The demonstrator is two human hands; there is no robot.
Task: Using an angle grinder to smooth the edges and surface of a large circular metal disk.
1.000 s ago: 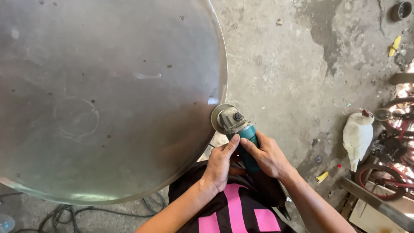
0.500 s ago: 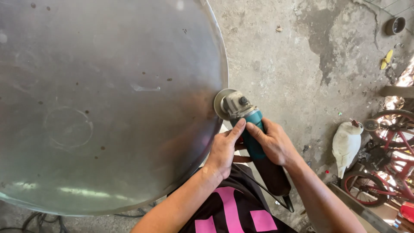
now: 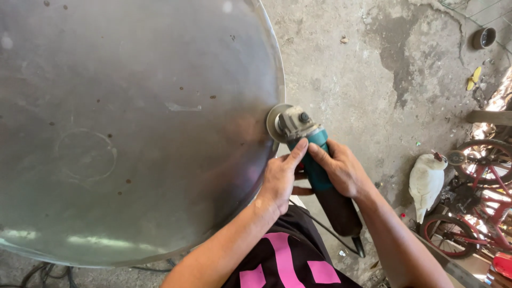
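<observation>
Head view: hands work at the edge of a big metal dish, seen from above.
Tool: a teal and black angle grinder with a grey metal head [image 3: 314, 160] points up and to the left. Its round grey grinding disc [image 3: 276, 122] touches the rim of the dish on the right side.
Dish: the big round grey metal dish [image 3: 128, 122] fills the left half of the picture. It has small dark spots and a faint circle mark on it.
Left hand: the left hand [image 3: 280, 178] lies beside the teal part of the grinder, just next to the dish rim. Its fingers are bent, and the pointing finger reaches up along the tool body, pressing on it.
Right hand: the right hand [image 3: 341, 170] wraps around the teal body of the grinder from the right. Its fingers are closed tight on the tool.
Cord: a thin black cord [image 3: 325, 232] runs from the back end of the grinder down over the floor.
Clothes: black shorts with pink stripes [image 3: 288, 261] show at the bottom.
Floor: the grey stained concrete floor [image 3: 373, 64] is under it all.
Off to the right: a white bird [image 3: 426, 181] stands near a red bicycle [image 3: 474, 213], well apart from the hands.
</observation>
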